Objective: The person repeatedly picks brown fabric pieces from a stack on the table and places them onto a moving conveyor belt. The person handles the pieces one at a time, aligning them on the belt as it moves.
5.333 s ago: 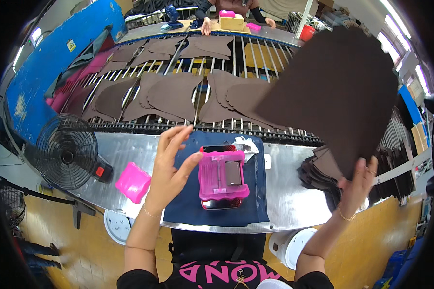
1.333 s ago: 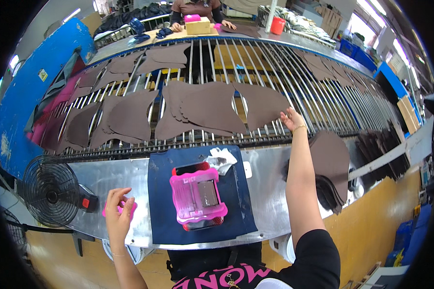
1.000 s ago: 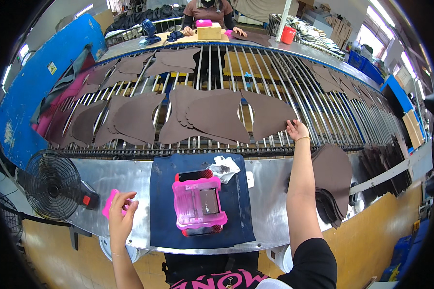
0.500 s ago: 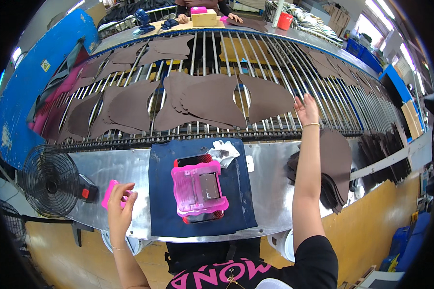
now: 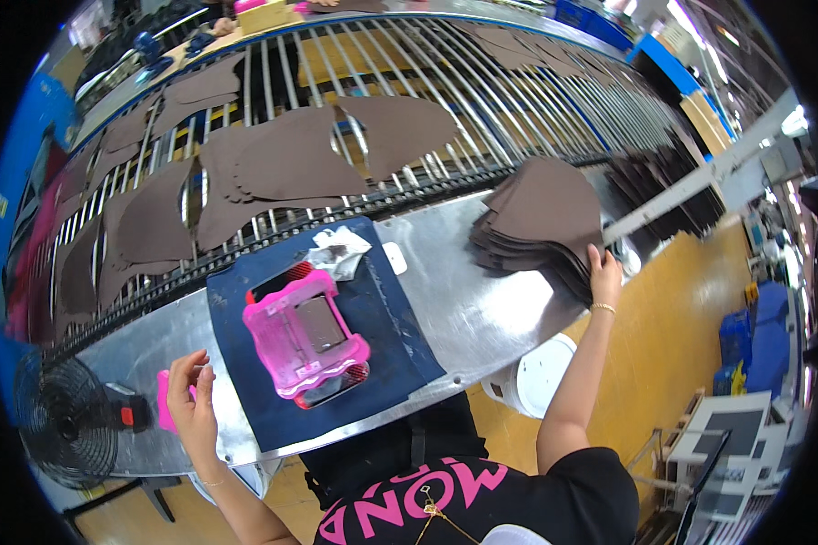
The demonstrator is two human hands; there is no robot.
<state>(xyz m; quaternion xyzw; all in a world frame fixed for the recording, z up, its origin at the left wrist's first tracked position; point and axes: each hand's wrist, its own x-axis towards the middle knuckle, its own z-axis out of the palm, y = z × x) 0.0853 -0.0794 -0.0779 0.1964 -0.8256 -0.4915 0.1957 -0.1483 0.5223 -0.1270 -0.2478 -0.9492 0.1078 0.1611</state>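
Observation:
At the right end of the metal table, my right hand (image 5: 606,275) has its fingers closed on the near edge of a brown leather-like piece (image 5: 554,204), the top one of a fanned stack. My left hand (image 5: 194,400) is over the table's left part, fingers loosely bent and thumb apart, apparently holding nothing. Beside it and partly hidden by it lies a pink object (image 5: 164,400). Between my hands, a pink wavy-edged frame (image 5: 277,338) with a dark rectangular block (image 5: 321,324) in it sits over a red-and-black tray (image 5: 336,385) on a dark blue mat (image 5: 400,350).
Beyond the table runs a roller conveyor (image 5: 482,100) bearing overlapping brown pieces (image 5: 286,154). A black fan (image 5: 66,422) stands at the left. Crumpled white cloth (image 5: 338,252) lies on the mat. More dark pieces (image 5: 663,186) hang at the right by a pale bar (image 5: 668,204). A white bucket (image 5: 545,374) stands below.
My right hand has come back from above the conveyor to the stack's near edge. My left hand stays by the pink object. The view has turned to the right.

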